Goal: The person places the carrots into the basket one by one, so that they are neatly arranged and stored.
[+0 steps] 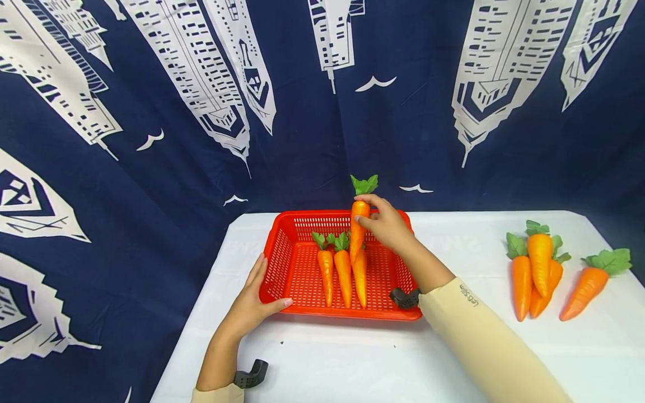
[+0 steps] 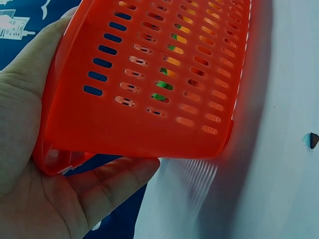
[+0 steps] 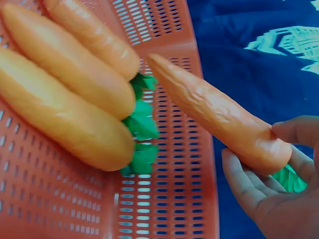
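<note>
We see the right hand [image 1: 390, 225] pinching a carrot [image 1: 358, 243] over the red basket [image 1: 347, 314], mid-frame.
The left hand [image 1: 252, 302], straight-fingered, touches its lower-left corner; three carrots [image 1: 343, 280] lie inside, four more carrots [image 1: 540, 263] frame right.
</note>
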The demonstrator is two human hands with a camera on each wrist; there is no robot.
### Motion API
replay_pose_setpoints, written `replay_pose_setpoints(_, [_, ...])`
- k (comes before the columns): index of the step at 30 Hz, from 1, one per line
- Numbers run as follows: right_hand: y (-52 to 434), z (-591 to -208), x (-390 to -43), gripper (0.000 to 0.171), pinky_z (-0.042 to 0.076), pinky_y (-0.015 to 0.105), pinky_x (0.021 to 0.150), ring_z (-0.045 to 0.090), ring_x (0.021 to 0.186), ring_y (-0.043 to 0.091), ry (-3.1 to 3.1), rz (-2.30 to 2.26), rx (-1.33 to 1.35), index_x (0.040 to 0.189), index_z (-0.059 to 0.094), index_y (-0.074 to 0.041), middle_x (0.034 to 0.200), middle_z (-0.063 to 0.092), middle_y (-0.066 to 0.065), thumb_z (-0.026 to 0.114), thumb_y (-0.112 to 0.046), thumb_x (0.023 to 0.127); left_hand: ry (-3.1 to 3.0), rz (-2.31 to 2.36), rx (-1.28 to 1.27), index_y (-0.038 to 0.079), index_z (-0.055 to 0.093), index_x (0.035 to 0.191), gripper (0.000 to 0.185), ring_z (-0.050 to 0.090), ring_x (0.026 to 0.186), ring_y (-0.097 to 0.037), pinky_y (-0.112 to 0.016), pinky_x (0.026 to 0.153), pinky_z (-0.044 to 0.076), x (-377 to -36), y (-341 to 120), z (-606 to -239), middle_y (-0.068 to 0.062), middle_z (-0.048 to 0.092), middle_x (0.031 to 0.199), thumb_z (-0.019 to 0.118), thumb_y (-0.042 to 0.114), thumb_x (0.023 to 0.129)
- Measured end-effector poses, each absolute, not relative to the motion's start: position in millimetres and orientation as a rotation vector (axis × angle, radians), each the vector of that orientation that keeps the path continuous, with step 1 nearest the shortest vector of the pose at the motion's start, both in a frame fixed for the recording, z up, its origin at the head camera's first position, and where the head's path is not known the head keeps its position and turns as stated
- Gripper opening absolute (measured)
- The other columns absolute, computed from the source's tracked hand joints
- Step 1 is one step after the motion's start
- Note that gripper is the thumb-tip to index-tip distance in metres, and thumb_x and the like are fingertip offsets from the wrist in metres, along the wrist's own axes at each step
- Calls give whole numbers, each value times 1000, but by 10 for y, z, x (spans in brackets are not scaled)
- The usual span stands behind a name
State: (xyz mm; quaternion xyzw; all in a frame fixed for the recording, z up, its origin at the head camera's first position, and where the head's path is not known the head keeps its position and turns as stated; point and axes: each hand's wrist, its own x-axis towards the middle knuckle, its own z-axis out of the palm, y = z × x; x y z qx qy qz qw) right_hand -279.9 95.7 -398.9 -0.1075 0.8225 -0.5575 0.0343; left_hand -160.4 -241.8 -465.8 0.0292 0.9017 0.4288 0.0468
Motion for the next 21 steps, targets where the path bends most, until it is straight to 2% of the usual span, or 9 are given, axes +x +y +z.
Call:
replay_pose_setpoints(2, [922, -4046, -2816, 47, 53, 30, 69, 61, 80, 21, 2512, -1687, -340, 145, 51, -17, 140, 41, 19, 61, -12, 99, 2749, 1310, 90, 27, 9, 164, 119, 19, 157, -32, -67, 120, 25, -1601, -2416, -4657, 17, -1, 169, 87, 41, 76])
replay_pose_setpoints(4, [896, -4112, -2831, 46, 46, 25, 60, 52, 68, 18, 2528, -1636, -349, 144, 51, -14, 134, 42, 20, 58, -11, 99, 2747, 1314, 94, 27, 9, 164, 118, 19, 157, -32, -67, 120, 25, -1600, -2414, -4654, 17, -1, 169, 87, 41, 77])
replay_pose_setpoints(5, [885, -4146, -2841, 45, 44, 24, 57, 48, 65, 17, 2548, -1598, -349, 144, 52, -13, 132, 44, 20, 58, -10, 99, 2745, 1315, 96, 27, 9, 164, 118, 19, 157, -32, -67, 120, 25, -1600, -2412, -4653, 17, -1, 169, 87, 41, 77])
replay_pose_setpoints(8, [858, -4232, -2858, 43, 45, 24, 58, 48, 65, 17, 2578, -1508, -350, 141, 54, -13, 130, 46, 19, 58, -10, 99, 2742, 1314, 97, 27, 9, 164, 118, 19, 157, -32, -67, 120, 24, -1599, -2407, -4653, 17, -1, 169, 87, 41, 77])
replay_pose_setpoints(14, [815, -4349, -2882, 43, 50, 27, 66, 56, 78, 21, 2631, -1335, -432, 138, 58, -8, 128, 52, 22, 63, -7, 96, 2742, 1317, 99, 27, 8, 164, 118, 18, 157, -32, -68, 120, 24, -1599, -2413, -4670, 17, -1, 169, 87, 41, 77])
replay_pose_setpoints(21, [808, -4474, -2899, 41, 54, 39, 94, 60, 108, 27, 2632, -1141, -503, 133, 63, -9, 131, 65, 16, 70, -10, 93, 2760, 1305, 111, 25, 9, 164, 119, 17, 157, -32, -66, 120, 25, -1600, -2431, -4688, 16, 0, 170, 87, 45, 76])
